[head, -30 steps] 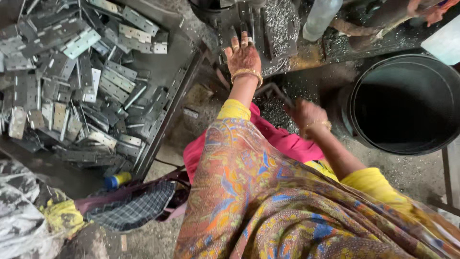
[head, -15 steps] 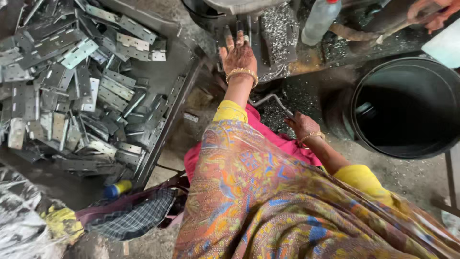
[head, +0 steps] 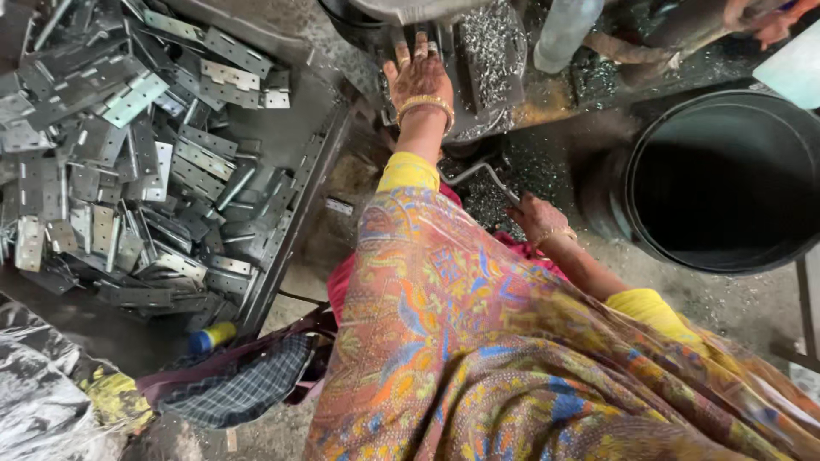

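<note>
Machine bed (head: 487,60), top centre of frame, littered with metal shavings, bears the left hand (head: 418,77) laid flat, fingers spread. Right hand (head: 534,213), centre frame, rests near a bent metal rod (head: 483,175); whether its fingers are closed cannot be told. Metal hinge plates (head: 128,162) fill the tray (head: 295,201) at upper left. Black bucket (head: 726,179) stands at right.

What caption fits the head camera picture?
Left hand rests on a machine bed, right hand on a metal handle, beside piled hinges.

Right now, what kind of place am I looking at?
Probably a small metalworking shop: a heap of flat perforated grey metal hinge plates, glittering metal swarf around a dark machine, where the left hand rests.
</note>
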